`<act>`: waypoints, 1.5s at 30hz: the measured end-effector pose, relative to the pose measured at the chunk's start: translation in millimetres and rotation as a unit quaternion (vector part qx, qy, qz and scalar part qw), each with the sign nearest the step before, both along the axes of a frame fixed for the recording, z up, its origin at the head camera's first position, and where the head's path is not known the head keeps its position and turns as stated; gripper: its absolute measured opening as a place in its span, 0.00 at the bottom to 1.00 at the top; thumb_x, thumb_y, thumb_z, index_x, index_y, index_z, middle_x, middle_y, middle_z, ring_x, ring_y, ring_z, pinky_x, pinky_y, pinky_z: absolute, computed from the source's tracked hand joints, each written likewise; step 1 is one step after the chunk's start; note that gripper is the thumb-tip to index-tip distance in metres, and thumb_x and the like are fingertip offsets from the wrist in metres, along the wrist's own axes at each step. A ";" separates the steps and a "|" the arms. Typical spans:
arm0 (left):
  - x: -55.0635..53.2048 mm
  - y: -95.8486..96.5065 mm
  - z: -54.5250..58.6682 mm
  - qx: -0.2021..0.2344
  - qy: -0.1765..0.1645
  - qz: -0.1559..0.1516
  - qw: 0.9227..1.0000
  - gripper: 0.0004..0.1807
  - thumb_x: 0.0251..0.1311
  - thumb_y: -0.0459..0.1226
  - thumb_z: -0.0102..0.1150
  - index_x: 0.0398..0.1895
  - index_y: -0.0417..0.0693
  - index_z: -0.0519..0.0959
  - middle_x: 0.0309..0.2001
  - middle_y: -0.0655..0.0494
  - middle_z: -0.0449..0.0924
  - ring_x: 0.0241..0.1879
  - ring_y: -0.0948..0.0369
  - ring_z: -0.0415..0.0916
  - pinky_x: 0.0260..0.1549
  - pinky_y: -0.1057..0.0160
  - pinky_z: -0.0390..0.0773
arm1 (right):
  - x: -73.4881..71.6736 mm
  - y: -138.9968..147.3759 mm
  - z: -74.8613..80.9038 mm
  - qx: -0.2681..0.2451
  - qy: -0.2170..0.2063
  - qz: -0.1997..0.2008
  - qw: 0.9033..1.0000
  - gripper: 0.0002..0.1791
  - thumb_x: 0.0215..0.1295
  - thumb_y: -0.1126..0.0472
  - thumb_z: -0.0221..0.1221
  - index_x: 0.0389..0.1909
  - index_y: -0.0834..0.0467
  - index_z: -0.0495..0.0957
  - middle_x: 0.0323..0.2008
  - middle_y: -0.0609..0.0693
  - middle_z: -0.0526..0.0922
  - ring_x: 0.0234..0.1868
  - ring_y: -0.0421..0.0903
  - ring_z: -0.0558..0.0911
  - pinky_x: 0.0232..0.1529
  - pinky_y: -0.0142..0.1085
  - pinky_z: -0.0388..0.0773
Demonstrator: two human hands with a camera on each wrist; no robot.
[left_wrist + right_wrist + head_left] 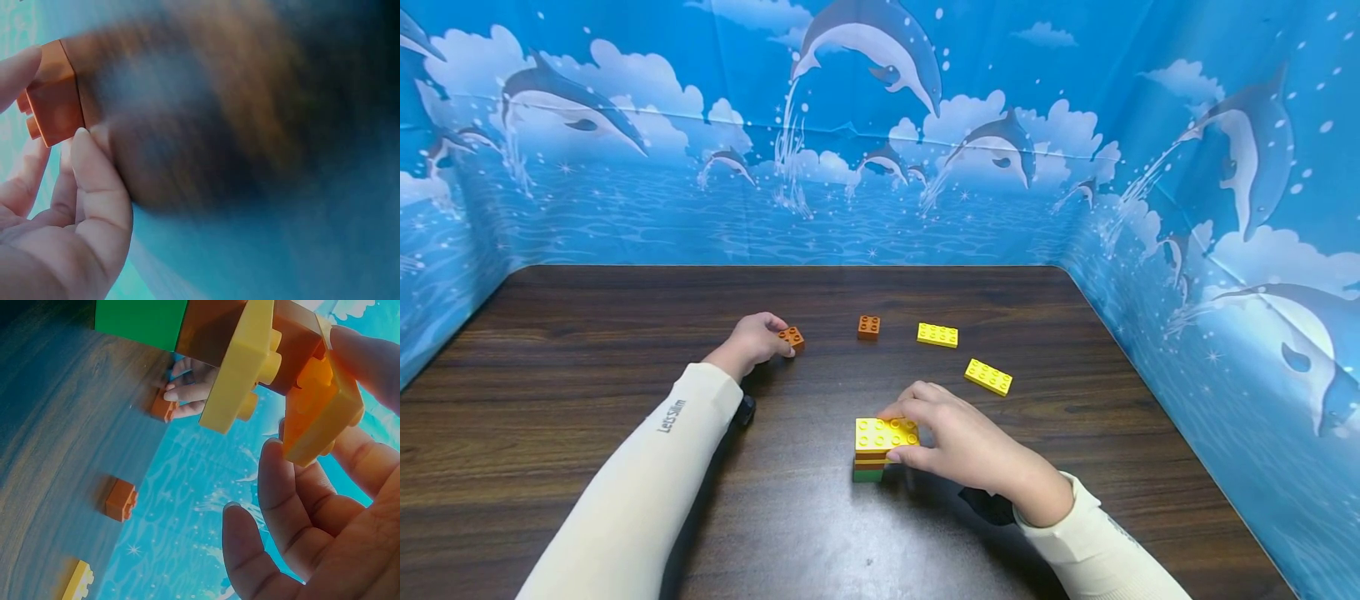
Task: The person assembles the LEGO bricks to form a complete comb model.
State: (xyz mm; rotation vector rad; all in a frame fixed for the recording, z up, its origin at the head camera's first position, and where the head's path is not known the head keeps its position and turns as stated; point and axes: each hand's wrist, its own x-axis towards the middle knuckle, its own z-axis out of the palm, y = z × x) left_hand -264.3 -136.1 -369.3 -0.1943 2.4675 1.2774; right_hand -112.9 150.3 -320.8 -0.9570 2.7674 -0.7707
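Right hand (964, 435) pinches a yellow-brown-green plastic-brick tower (870, 450) (presumably steadying it); beyond the tower, left hand (756, 340) pinches a square orange-brown plastic brick (793, 337).

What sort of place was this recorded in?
Probably a screened-off tabletop set for recording or play: a wood-grain table, a dolphin-print backdrop around it, and toy bricks on top.

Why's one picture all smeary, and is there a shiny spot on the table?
Head view: yes, a whitish glare on the table near the bottom edge; left wrist view: the background is badly blurred, perhaps from motion, but the orange brick has fairly clear edges; right wrist view: the brick stack looks much sharper.
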 end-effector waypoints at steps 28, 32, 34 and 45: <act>18.0 -3.5 11.4 0.042 0.054 -0.021 0.997 0.25 0.61 0.30 0.60 0.61 0.35 0.68 0.60 0.36 0.67 0.56 0.45 0.68 0.54 0.50 0.73 | -0.8 -1.3 -1.8 0.001 -0.008 0.002 1.000 0.22 0.56 0.56 0.69 0.54 0.51 0.80 0.45 0.41 0.76 0.42 0.39 0.71 0.38 0.33 0.71; 25.6 0.3 16.5 0.045 0.076 -0.037 0.995 0.24 0.60 0.30 0.60 0.60 0.35 0.68 0.59 0.36 0.68 0.55 0.45 0.69 0.53 0.49 0.73 | -0.9 -0.9 -1.4 -0.001 -0.010 0.001 1.000 0.23 0.56 0.56 0.69 0.54 0.51 0.80 0.46 0.41 0.76 0.43 0.39 0.71 0.38 0.33 0.71; 29.5 2.2 19.7 0.049 0.086 -0.045 0.994 0.25 0.60 0.31 0.59 0.60 0.34 0.69 0.57 0.36 0.68 0.54 0.45 0.69 0.52 0.48 0.73 | -1.0 -0.7 -1.1 -0.001 -0.012 0.001 1.000 0.23 0.56 0.56 0.69 0.54 0.51 0.80 0.46 0.41 0.76 0.43 0.39 0.71 0.38 0.33 0.71; 54.5 10.7 40.0 0.072 0.112 -0.070 0.989 0.25 0.59 0.32 0.60 0.60 0.37 0.69 0.52 0.40 0.73 0.49 0.50 0.71 0.49 0.49 0.75 | -2.6 1.0 -0.5 -0.004 -0.013 0.001 1.000 0.23 0.57 0.56 0.69 0.54 0.52 0.79 0.47 0.42 0.76 0.43 0.39 0.72 0.39 0.33 0.72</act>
